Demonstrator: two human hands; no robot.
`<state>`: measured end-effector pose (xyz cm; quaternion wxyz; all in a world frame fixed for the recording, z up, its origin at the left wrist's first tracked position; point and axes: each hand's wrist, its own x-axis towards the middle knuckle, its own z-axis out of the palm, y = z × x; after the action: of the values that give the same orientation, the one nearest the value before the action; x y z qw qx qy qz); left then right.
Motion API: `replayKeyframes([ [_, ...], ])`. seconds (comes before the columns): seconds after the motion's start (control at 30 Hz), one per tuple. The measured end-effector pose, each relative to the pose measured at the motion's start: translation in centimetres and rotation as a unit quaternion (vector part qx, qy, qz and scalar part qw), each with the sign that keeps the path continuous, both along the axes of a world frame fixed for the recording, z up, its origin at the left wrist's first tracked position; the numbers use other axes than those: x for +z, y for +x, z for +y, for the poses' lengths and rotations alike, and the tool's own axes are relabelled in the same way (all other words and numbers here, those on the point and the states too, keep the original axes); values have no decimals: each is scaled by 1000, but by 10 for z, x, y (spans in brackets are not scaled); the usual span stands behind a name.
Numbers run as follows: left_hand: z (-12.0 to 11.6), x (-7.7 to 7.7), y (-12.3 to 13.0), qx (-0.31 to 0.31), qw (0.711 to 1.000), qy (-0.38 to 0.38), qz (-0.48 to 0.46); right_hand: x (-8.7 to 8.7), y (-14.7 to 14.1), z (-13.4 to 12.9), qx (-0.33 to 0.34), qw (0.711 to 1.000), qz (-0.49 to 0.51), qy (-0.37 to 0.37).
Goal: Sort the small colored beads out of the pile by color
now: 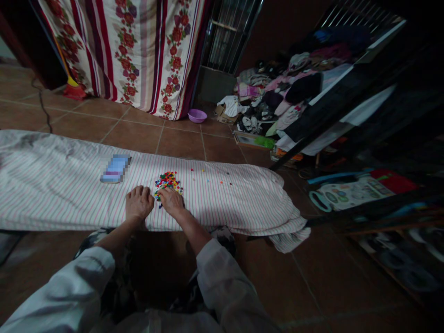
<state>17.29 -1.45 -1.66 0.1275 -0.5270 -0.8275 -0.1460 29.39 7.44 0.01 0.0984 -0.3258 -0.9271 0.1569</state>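
Heap of small multicoloured pieces [168, 178] about midway along cloth-covered bench [225, 210], between far and near edges. Right hand [171, 200] palm down over heap's near side, fingers bent; cannot tell whether they pinch any piece. Left hand [139, 203] just left of heap, toward near edge, fingers loosely bent, hold hidden. Smartphone [117, 168] left, nearer far edge. Loose pieces [221, 182] scattered right of heap.

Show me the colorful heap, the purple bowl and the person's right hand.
Colorful heap [168, 180]: head view, its upper part.
Purple bowl [197, 119]: head view, its front wall.
Right hand [171, 200]: head view, back of the hand.
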Motion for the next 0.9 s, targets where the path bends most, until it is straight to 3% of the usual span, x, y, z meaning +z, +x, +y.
replayKeyframes([
  [0.13,0,-1,0,5,1000,-2,0,2,3,-6,-2,999,38,-22],
  [0.23,1,-1,0,8,1000,-5,1,2,7,-6,-71,989,108,-74],
  [0.3,1,-1,0,7,1000,-6,-6,-2,11,-3,-122,967,182,-131],
  [0.4,2,-1,0,11,1000,-6,-13,-13,17,3,-150,900,312,-265],
  [0.5,2,-1,0,14,1000,-5,-10,-23,20,7,-157,793,439,-393],
  [0.57,1,-1,0,13,1000,-5,-10,-28,24,8,-175,728,495,-440],
  [0.67,0,1,0,8,1000,-9,-12,-34,33,10,-213,670,538,-465],
  [0.8,-1,4,1,5,1000,-11,-11,-39,59,18,-247,649,561,-451],
  [0.9,-1,4,1,2,1000,-11,-14,-43,85,29,-263,681,547,-411],
])
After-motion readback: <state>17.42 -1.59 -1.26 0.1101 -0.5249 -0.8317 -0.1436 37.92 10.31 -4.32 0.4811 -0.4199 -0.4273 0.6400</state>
